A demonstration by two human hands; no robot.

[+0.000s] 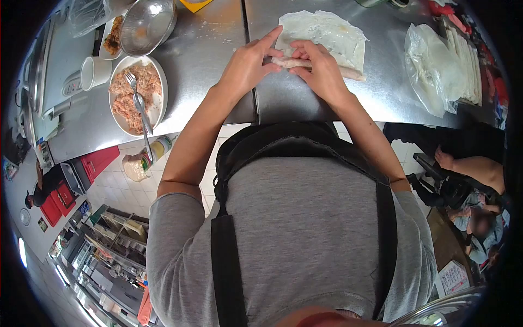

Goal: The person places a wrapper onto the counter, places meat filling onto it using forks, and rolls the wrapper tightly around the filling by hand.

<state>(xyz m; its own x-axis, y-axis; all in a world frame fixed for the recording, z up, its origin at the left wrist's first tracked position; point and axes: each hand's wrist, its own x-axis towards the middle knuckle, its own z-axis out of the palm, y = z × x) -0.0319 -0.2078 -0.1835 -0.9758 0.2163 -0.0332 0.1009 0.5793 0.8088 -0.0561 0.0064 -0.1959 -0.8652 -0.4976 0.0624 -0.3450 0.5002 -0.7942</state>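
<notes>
A pale wrapper sheet (327, 30) lies spread on the steel table, with its near edge folded over into a long, thin spring roll (351, 72). At the left end of the roll is my left hand (248, 68), its index finger stretched along the sheet's left edge and its thumb and other fingers apart, touching the end. My right hand (324, 73) grips the roll near its middle, thumb on the near side and curled fingers on the far side. Whatever filling is inside the roll is hidden.
Left on the steel table (207, 82) are a white dish (165, 101) of minced filling (122, 111) with a fork (143, 109), a white cup (90, 73) and a metal bowl (158, 32). Stacked wrappers in a plastic bag (427, 71) lie right. Another person's hand (444, 159) shows at right.
</notes>
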